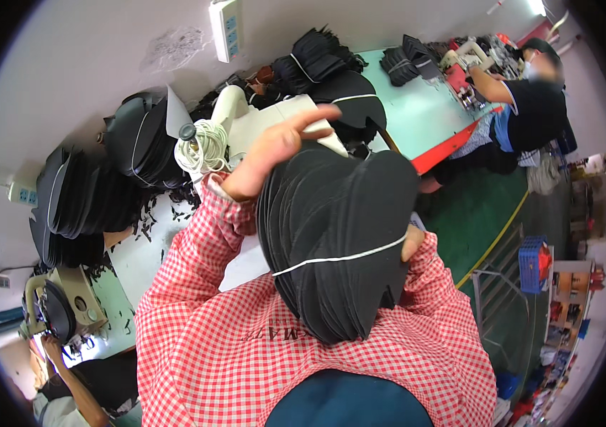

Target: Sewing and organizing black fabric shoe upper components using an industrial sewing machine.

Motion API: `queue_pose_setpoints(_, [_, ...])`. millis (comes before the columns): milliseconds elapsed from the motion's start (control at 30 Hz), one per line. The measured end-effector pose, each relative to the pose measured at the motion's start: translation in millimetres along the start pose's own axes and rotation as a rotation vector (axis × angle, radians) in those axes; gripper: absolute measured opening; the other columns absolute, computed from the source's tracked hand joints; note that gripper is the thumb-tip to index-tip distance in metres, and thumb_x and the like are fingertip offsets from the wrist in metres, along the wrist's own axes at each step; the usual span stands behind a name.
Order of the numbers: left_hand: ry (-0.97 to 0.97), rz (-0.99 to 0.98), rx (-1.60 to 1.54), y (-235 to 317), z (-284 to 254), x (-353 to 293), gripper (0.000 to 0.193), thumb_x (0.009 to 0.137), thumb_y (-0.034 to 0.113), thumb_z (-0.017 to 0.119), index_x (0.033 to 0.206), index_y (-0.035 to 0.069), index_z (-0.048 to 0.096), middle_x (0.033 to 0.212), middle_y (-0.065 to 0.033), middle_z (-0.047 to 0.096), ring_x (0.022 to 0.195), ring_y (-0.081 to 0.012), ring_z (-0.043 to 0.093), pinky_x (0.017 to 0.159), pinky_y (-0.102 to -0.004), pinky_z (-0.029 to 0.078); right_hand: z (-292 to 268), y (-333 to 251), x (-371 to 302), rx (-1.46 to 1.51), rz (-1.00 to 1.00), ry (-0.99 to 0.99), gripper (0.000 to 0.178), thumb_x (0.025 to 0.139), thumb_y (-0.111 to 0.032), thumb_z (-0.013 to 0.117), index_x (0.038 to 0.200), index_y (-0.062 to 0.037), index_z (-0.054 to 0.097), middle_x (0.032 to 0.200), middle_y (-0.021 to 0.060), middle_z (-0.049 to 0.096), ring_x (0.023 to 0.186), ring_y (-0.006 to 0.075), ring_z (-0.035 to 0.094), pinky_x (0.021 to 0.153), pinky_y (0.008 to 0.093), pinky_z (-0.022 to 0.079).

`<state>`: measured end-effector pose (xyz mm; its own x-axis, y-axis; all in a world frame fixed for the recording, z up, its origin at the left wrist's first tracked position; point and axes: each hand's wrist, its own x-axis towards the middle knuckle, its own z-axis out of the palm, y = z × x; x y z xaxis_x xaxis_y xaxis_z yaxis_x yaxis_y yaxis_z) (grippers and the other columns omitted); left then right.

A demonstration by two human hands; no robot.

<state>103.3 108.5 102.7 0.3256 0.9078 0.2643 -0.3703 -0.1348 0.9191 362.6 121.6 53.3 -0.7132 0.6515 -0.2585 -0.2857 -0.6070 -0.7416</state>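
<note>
Against my chest stands a thick bundle of black, flat, curved-edged pieces (338,213), with a white band (345,257) across its middle. My right hand (412,243) grips the bundle's right side; only a bit of it shows past the edge, and the rest is hidden behind the stack. Above the bundle's upper left edge, my left hand (272,153) has its fingers stretched out to the right and holds nothing that I can see. Both arms wear red-and-white checked sleeves.
A cream sewing machine (230,107) with coiled white cord (203,148) stands just beyond. Tied black stacks (139,139) line the left bench; another stack (349,99) lies ahead. Co-workers sit at machines at far right (534,107) and lower left (75,384). A blue crate (530,263) is at right.
</note>
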Motion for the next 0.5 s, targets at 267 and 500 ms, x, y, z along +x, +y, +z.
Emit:
queue_pose_setpoints(267, [0.085, -0.170, -0.189, -45, 41, -48, 0.051, 0.082, 0.026, 0.051, 0.126, -0.001, 0.050, 0.123, -0.0118, 0.053, 0.113, -0.0200, 0.049, 0.100, -0.0307, 0.034, -24, 46, -71, 0.321, 0.023, 0.072, 0.073, 0.066, -0.017, 0.067, 0.132, 0.0043, 0.041, 0.125, 0.0192, 0.053, 0.115, 0.0329, 0.052, 0.100, 0.0423, 0.043])
queue_pose_setpoints(500, [0.372, 0.033, 0.574, -35, 75, -109, 0.053, 0.080, 0.022, 0.064, 0.126, 0.000, 0.049, 0.128, -0.0181, 0.048, 0.124, -0.0302, 0.044, 0.101, -0.0382, 0.036, -43, 65, -90, 0.556, 0.042, 0.040, 0.072, 0.069, -0.020, 0.066, 0.131, 0.0051, 0.041, 0.126, 0.0199, 0.053, 0.116, 0.0334, 0.052, 0.101, 0.0428, 0.042])
